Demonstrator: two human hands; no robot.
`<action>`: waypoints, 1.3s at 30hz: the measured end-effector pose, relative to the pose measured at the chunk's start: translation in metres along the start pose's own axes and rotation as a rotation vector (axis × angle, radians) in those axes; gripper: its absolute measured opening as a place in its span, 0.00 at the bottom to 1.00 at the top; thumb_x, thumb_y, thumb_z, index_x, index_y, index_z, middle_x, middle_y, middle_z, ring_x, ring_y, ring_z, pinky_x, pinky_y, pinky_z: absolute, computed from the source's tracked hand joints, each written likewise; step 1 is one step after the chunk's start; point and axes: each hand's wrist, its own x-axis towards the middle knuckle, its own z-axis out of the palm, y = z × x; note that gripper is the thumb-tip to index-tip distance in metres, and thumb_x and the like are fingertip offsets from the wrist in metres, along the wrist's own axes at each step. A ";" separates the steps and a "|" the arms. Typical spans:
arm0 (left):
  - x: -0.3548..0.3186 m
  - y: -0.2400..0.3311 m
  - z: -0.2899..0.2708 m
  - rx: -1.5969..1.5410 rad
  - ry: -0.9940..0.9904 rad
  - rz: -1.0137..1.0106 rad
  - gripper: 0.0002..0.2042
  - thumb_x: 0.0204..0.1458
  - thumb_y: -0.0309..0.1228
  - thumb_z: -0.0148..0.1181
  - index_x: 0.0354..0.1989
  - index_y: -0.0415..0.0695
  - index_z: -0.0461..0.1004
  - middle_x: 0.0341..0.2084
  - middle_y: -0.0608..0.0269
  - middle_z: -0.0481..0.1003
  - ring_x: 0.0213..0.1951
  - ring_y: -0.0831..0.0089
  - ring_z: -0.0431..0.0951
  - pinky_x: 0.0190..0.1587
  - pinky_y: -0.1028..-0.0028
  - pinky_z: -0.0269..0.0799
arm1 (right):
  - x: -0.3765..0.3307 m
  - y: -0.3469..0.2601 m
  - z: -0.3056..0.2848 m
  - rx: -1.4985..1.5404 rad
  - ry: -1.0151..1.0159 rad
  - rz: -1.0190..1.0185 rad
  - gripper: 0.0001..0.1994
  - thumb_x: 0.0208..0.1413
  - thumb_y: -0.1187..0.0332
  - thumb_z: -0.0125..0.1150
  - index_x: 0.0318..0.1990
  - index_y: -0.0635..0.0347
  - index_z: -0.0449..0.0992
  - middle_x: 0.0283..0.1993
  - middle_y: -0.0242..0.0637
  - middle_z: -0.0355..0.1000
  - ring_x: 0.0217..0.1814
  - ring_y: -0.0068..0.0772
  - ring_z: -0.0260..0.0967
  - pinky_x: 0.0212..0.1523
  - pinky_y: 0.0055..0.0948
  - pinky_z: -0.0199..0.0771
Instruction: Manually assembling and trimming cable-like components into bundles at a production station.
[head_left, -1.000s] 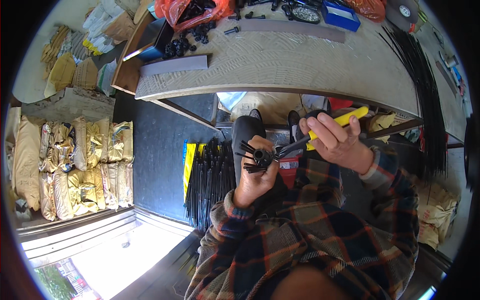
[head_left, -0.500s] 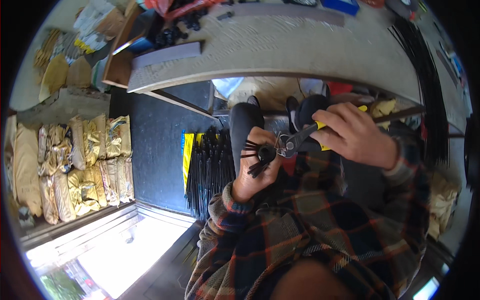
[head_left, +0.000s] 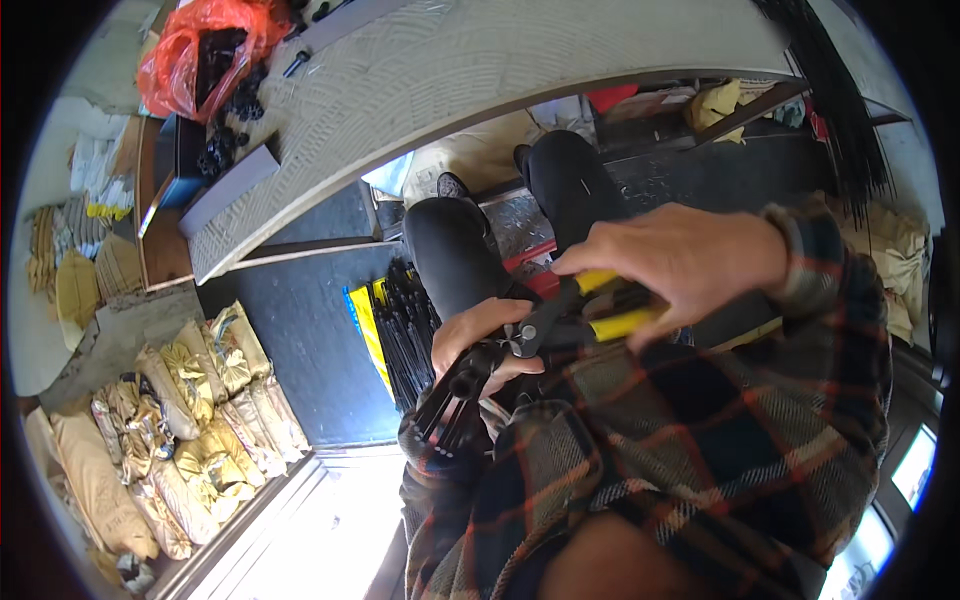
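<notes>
My right hand (head_left: 680, 260) grips the yellow handles of a pair of black pliers (head_left: 570, 318) over my lap. The plier jaws meet a small black round part with several thin black rods fanning out of it (head_left: 455, 395). My left hand (head_left: 480, 340) is closed around that black bundle, close to my plaid-sleeved chest. My knees in black trousers (head_left: 450, 245) show just beyond the hands.
A pale wooden workbench (head_left: 480, 70) curves across the top, with a red plastic bag (head_left: 195, 55) of black parts and a long bunch of black rods (head_left: 835, 90) at its right end. A heap of black rods on yellow wrapping (head_left: 395, 325) and tan sacks (head_left: 190, 400) lie on the floor left.
The view has tilted and closed in on my lap. Both hands have dropped nearer my chest, and the rod bundle now points down and left while the pliers stay on it.
</notes>
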 end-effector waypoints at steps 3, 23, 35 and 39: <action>-0.004 -0.007 0.004 -0.069 0.248 -0.197 0.32 0.30 0.48 0.70 0.41 0.36 0.69 0.30 0.63 0.74 0.30 0.75 0.70 0.35 0.77 0.65 | -0.011 0.001 0.004 -0.432 0.312 -0.131 0.27 0.48 0.63 0.62 0.53 0.63 0.57 0.37 0.44 0.67 0.30 0.33 0.70 0.28 0.28 0.71; 0.018 -0.007 -0.006 -0.094 -0.055 0.156 0.30 0.26 0.37 0.72 0.41 0.36 0.71 0.32 0.56 0.76 0.30 0.66 0.74 0.34 0.73 0.67 | -0.012 0.037 -0.017 0.885 -0.432 0.325 0.29 0.48 0.64 0.61 0.56 0.66 0.60 0.36 0.41 0.71 0.28 0.32 0.72 0.28 0.25 0.74; 0.003 -0.001 0.016 0.032 0.310 -0.260 0.34 0.32 0.54 0.65 0.41 0.36 0.69 0.38 0.58 0.71 0.39 0.72 0.70 0.42 0.74 0.64 | 0.006 0.025 0.006 -0.756 0.500 -0.109 0.15 0.38 0.71 0.60 0.38 0.58 0.75 0.41 0.39 0.66 0.40 0.39 0.66 0.40 0.34 0.65; 0.002 -0.004 0.019 0.042 0.391 -0.258 0.34 0.34 0.55 0.65 0.40 0.35 0.69 0.34 0.61 0.70 0.34 0.75 0.68 0.39 0.77 0.63 | 0.011 0.032 0.019 -0.640 0.464 -0.048 0.14 0.36 0.72 0.63 0.36 0.58 0.75 0.37 0.38 0.65 0.36 0.36 0.66 0.34 0.32 0.67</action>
